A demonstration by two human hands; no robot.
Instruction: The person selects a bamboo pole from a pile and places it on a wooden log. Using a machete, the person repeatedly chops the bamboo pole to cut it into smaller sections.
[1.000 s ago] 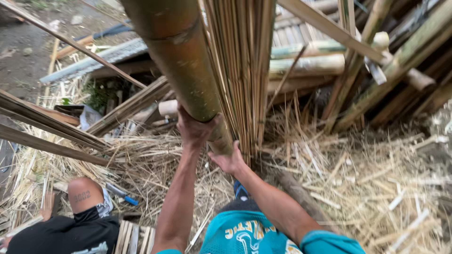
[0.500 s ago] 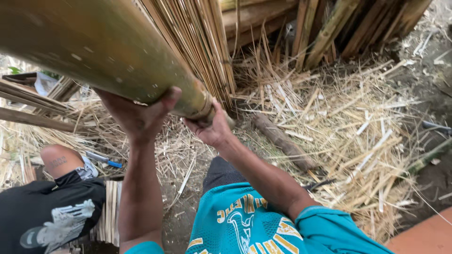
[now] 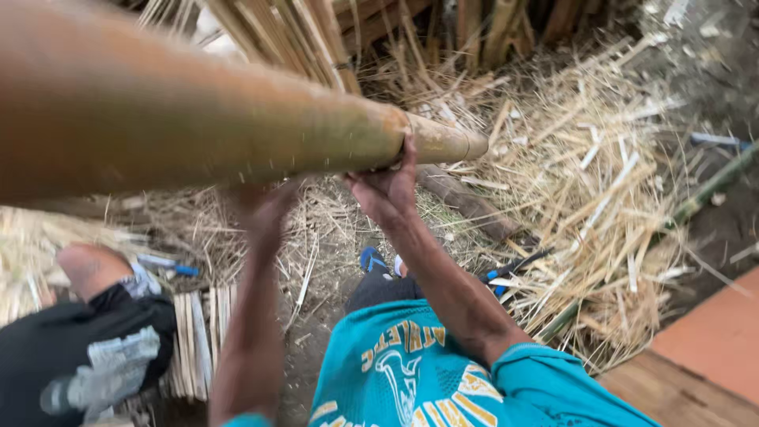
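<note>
Bamboo scraps (image 3: pixel 601 205) litter the ground. Both hands hold a thick pole (image 3: pixel 237 119): right hand (image 3: pixel 387 186) clamped near its end, left hand (image 3: pixel 265 213) cupped underneath. Better to keep the grip firm and the pole level.

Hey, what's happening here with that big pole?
A person in a teal shirt holds a thick bamboo pole up near its end with both bare hands: the right hand grips underneath by the tip, the left hand supports it further back. Split bamboo strips litter the ground below, and another person in black sits to the left.
</note>
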